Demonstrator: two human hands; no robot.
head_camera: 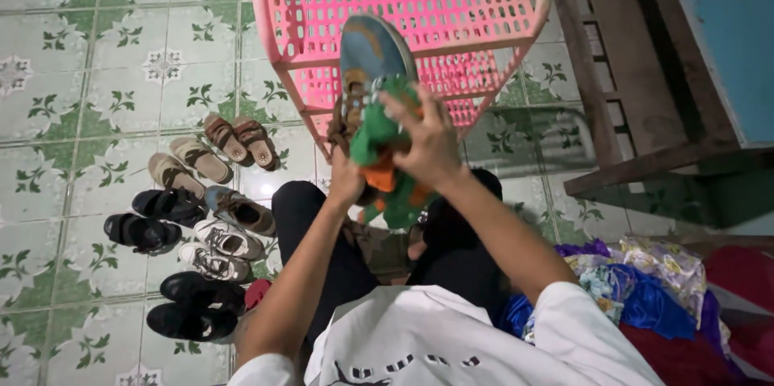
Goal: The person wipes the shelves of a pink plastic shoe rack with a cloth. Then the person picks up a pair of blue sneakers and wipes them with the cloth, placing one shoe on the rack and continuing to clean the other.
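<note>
Green-orange cloth (379, 140) bunched under right hand (427, 144), fingers curled, pressed onto upturned shoe (367, 59) as if wiping; left hand (347, 180) clasps shoe from below, steadying it before pink plastic rack (403, 7). Paired shoes (197, 225) line floor.

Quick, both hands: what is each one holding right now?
Left hand: closed on the shoe, gripping it from below.
Right hand: closed on the green and orange cloth, pressed against that shoe.

Green-patterned tiled floor (97, 47) carries paired shoes (197, 225), a pink plastic rack (403, 7) and bright cloths (645, 289).
</note>
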